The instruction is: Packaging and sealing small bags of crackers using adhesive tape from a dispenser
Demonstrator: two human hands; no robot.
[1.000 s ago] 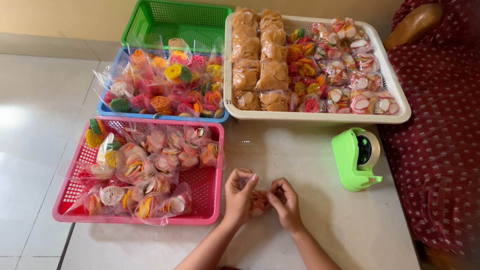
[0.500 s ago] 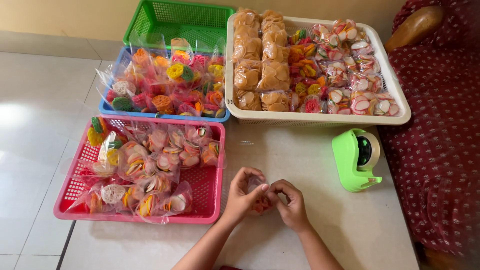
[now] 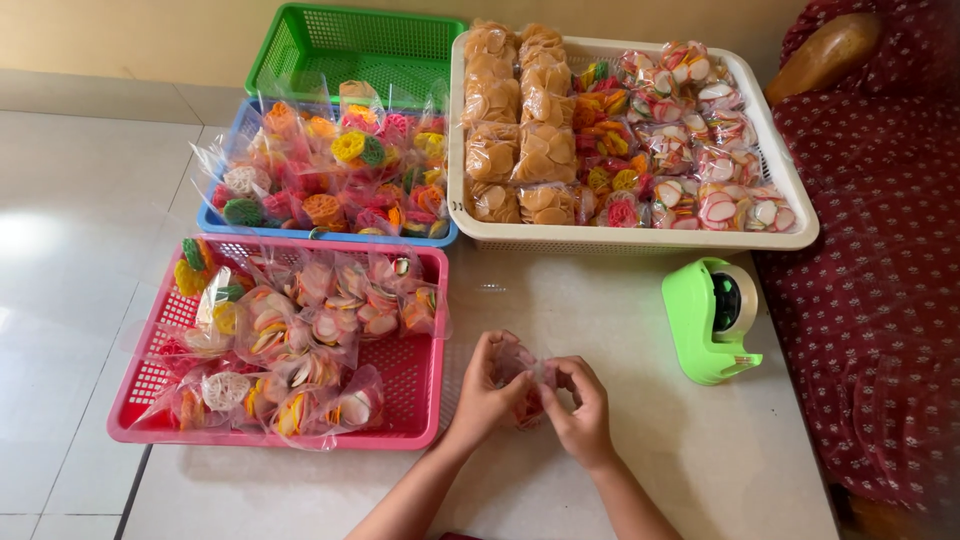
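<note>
Pinching the small clear snack packet (image 3: 527, 385) at lower centre, both hands (image 3: 540, 395) should probably keep its mouth gathered tight above the bench (image 3: 620, 320).

Bare table (image 3: 600, 300) is left at twelve o'clock of the hands (image 3: 535, 395). Passage is blocked at nine by the pink basket (image 3: 420, 400), at two by the green tape dispenser (image 3: 712, 320).

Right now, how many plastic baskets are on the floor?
4: green basket top left, blue basket below it, pink basket nearest the hands, cream basket top right. None seems hidden.
</note>
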